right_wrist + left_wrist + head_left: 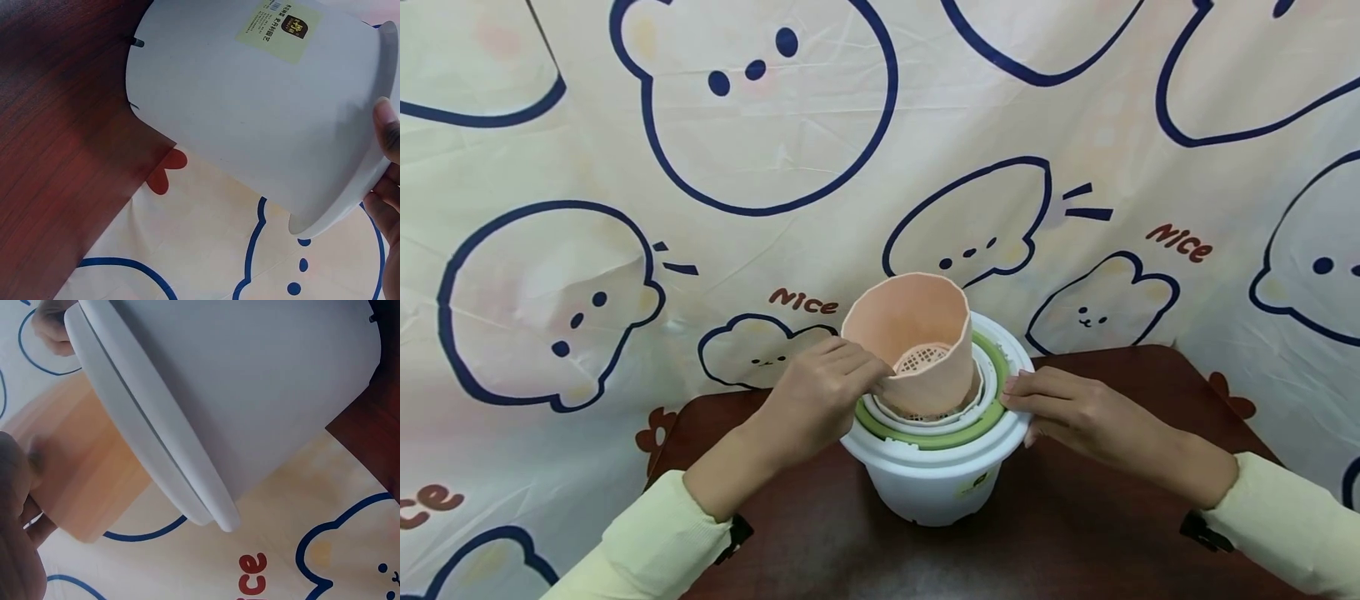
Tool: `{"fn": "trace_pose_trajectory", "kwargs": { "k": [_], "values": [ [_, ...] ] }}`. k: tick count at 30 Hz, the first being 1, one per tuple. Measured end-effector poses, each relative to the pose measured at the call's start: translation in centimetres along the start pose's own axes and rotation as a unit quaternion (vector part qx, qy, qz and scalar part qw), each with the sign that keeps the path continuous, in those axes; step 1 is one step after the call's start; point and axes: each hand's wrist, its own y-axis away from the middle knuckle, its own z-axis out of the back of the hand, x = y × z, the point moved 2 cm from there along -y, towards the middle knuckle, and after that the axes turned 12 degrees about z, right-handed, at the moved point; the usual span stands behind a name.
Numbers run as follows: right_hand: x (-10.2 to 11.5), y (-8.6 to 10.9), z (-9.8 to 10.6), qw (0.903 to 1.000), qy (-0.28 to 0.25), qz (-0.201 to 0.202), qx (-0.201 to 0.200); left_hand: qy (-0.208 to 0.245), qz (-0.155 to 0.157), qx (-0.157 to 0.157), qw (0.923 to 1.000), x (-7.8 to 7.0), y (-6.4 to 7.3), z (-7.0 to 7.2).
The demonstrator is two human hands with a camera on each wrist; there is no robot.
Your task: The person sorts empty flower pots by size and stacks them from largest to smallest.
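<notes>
A stack of nested plastic flowerpots stands on the table, with a large white pot (934, 487) outermost and a green pot rim (943, 437) and smaller rims inside it. A peach flowerpot (951, 367) with a perforated bottom sits tilted, partly raised out of the middle. My left hand (823, 387) pinches the near left part of its rim between thumb and fingers. On the right, my right hand (1075, 408) grips the white pot's rim, fingers on top and thumb below. The right wrist view shows a yellow-green label (278, 28) on the white pot.
The dark red-brown wooden table (820, 533) carries the stack. Close behind and at both sides hangs a pale cloth (760, 150) printed with blue-outlined cartoon faces. Black straps (733, 537) show at both wrists, by the pale sleeves.
</notes>
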Motion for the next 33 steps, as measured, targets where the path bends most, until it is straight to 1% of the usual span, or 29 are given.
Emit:
{"fn": "trace_pose_trajectory", "kwargs": {
  "k": [3, 7, 13, 16, 20, 23, 26, 29, 31, 32, 33],
  "values": [
    [0.0, 0.2, 0.1, 1.0, 0.0, -0.002, -0.003, 0.0, -0.005, 0.011, 0.9999, 0.0, 0.1, -0.4],
    [0.1, 0.4, 0.2, 1.0, 0.001, -0.004, -0.004, 0.002, -0.003, 0.036, 0.9993, -0.1, 0.1, -1.0],
    [0.1, 0.9, 0.4, 0.9999, 0.004, -0.001, -0.013, 0.011, -0.006, 0.07, 0.9975, -0.4, -0.3, -2.0],
    [0.3, 1.1, 0.3, 0.9999, 0.0, -0.007, -0.015, 0.019, 0.003, 0.099, 0.9949, -0.5, -0.3, -2.5],
    [0.4, 0.7, 0.0, 0.9999, -0.008, -0.01, -0.002, 0.025, 0.022, 0.146, 0.9888, -0.5, 0.1, -3.0],
    [0.3, 0.3, -0.1, 0.9998, -0.011, -0.013, 0.009, 0.03, 0.035, 0.166, 0.985, -0.4, 0.3, -3.0],
    [0.1, -0.1, -0.1, 0.9998, -0.012, -0.015, 0.012, 0.046, 0.051, 0.181, 0.981, -0.1, 0.4, -2.9],
    [-0.2, -0.3, -0.1, 0.9997, -0.012, -0.013, 0.017, 0.073, 0.066, 0.206, 0.9735, 0.1, 0.5, -2.8],
    [-0.5, -0.3, 0.1, 0.9991, -0.022, -0.022, 0.028, 0.098, 0.08, 0.212, 0.9691, 0.4, 0.5, -2.8],
    [-0.7, -0.3, 0.3, 0.998, -0.036, -0.037, 0.035, 0.107, 0.089, 0.207, 0.9684, 0.5, 0.6, -2.8],
    [-1.0, -0.3, 0.6, 0.9954, -0.057, -0.064, 0.043, 0.113, 0.096, 0.196, 0.9694, 0.8, 0.6, -2.7]
  ]
}}
